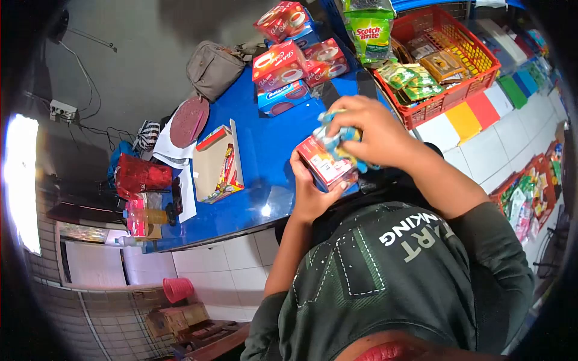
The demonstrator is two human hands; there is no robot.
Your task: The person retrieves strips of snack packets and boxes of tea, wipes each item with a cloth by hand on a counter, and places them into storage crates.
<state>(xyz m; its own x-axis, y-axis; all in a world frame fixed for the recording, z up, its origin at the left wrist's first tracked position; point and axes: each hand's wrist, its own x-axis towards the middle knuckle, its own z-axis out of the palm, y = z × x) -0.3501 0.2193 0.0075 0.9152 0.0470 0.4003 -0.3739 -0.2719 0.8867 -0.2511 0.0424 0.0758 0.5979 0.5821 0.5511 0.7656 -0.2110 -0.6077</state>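
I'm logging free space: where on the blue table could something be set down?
The widest bare patch of blue table lies between open carton and left hand; a narrower strip separates grey bag from stacked boxes. It's crowded at those boxes and in the red crate.

And at the top of the frame, "Scotch-Brite" on the green pack (372, 45) — loud and clear! Just left of it, "Teh Celup" runs across the red boxes (277, 63). Lower right, the shirt (415, 265) gives us "ART" and "NKING" — while mid-frame, the held box's (313, 150) label print is too small!
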